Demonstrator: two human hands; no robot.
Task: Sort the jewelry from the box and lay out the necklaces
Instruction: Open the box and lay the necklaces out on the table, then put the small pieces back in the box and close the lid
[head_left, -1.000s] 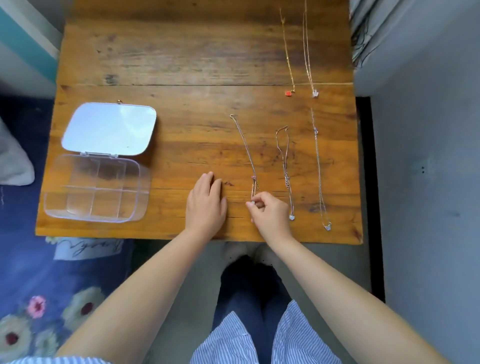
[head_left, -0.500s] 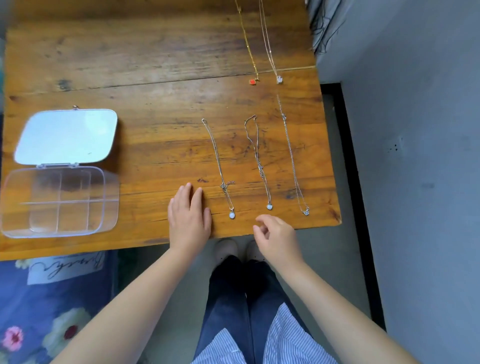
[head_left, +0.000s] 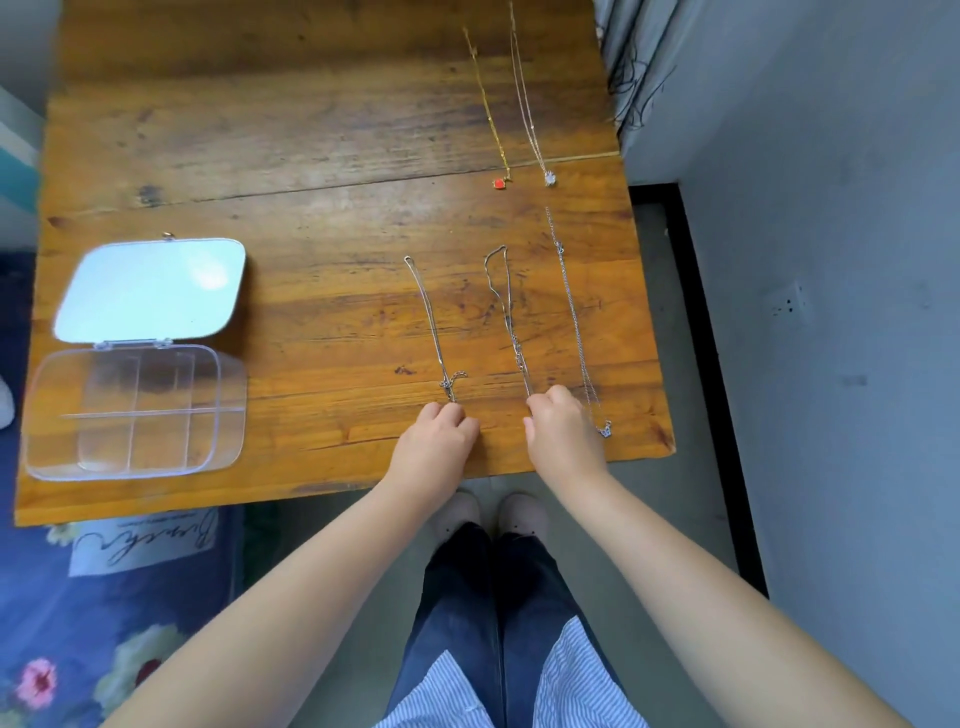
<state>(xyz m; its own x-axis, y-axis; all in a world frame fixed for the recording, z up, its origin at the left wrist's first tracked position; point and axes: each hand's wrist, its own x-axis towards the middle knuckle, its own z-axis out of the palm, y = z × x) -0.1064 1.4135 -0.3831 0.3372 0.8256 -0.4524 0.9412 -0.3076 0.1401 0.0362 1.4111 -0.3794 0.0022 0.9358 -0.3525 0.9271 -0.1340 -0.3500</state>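
Three thin silver necklaces lie in parallel lines on the wooden table (head_left: 311, 156). My left hand (head_left: 434, 447) has its fingers curled over the near end of the left necklace (head_left: 428, 317), hiding its pendant. My right hand (head_left: 563, 431) pinches the near end of the middle necklace (head_left: 506, 306). The right necklace (head_left: 574, 317) lies free, its pendant just beside my right hand. Farther back lie a gold necklace (head_left: 491, 114) with a red pendant and a pale necklace (head_left: 527, 104). The clear compartment box (head_left: 135, 410) stands open at the left, with nothing visible inside.
The box's lid (head_left: 150, 288) lies flat behind it. The table's right edge borders a grey floor and a wall with a curtain (head_left: 634, 62). A blue floral rug (head_left: 78, 623) lies under the table's near left. My legs stand at the front edge.
Both hands have moved forward onto the necklace ends: the left closed from flat on the table onto the left necklace, the right went from off the edge to the middle one.
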